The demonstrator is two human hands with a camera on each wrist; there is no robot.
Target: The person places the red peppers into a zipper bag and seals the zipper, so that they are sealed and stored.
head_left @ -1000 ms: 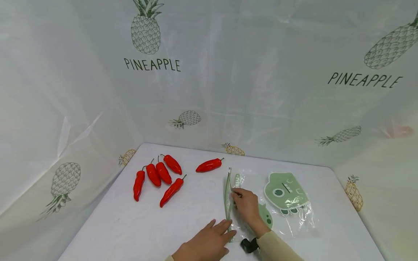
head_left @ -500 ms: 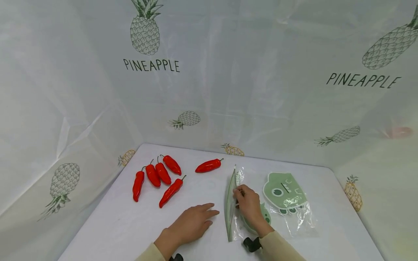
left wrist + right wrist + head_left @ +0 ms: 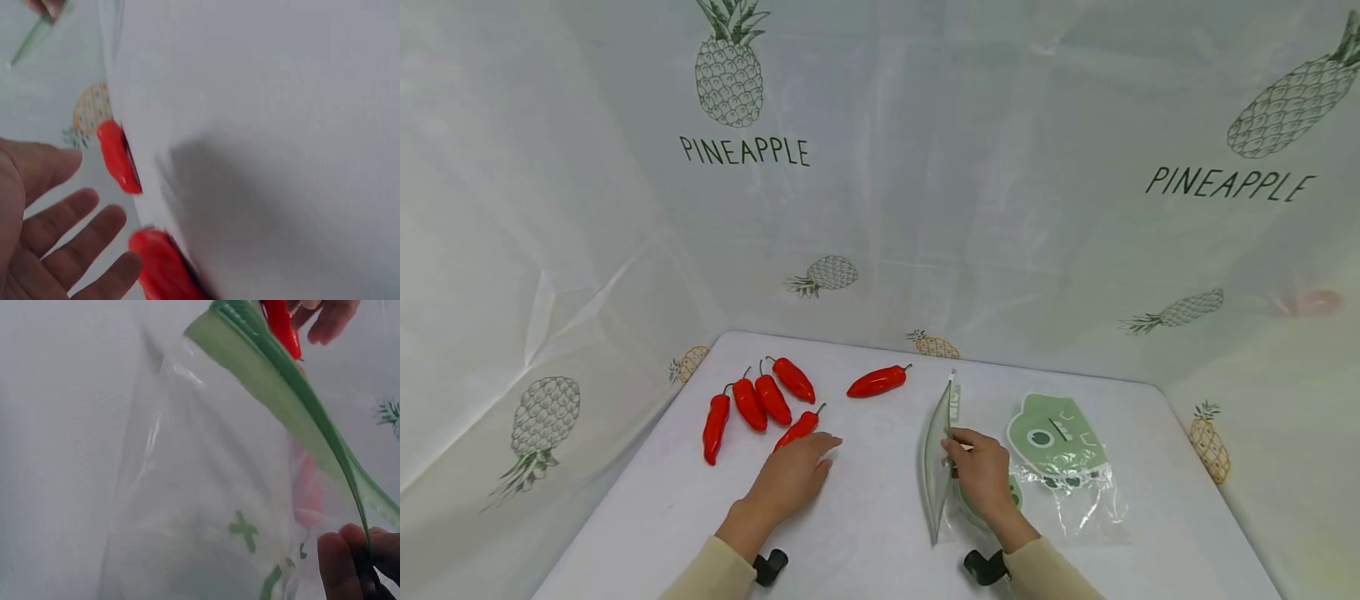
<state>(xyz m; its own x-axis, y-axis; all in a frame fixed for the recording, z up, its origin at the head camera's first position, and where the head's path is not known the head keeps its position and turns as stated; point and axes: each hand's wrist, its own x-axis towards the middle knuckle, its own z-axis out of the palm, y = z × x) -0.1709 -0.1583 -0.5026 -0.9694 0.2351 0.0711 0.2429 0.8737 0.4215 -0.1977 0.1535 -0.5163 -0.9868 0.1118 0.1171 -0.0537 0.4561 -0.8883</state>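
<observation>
In the head view, my right hand (image 3: 983,471) pinches the green edge of a clear zip bag (image 3: 1063,450) printed with green dinosaurs. The bag's green mouth band (image 3: 934,467) bows apart in a narrow gap. Up close in the right wrist view, thumb and fingers (image 3: 340,562) grip one side of that green edge (image 3: 281,394). My left hand (image 3: 786,479) reaches over the nearest red chili pepper (image 3: 799,427) and hides its lower end. The left wrist view has the fingers (image 3: 81,240) spread, holding nothing, beside a red pepper (image 3: 164,269).
Several more red peppers (image 3: 749,404) lie grouped at the table's left back. One single pepper (image 3: 877,382) lies apart near the back middle. A white sheet with pineapple prints (image 3: 925,208) rises behind the white table (image 3: 865,533) and along its sides.
My left hand has let go of the bag's edge and moved left to the nearest pepper. My right hand keeps its pinch, and the bag's mouth has lifted and widened a little.
</observation>
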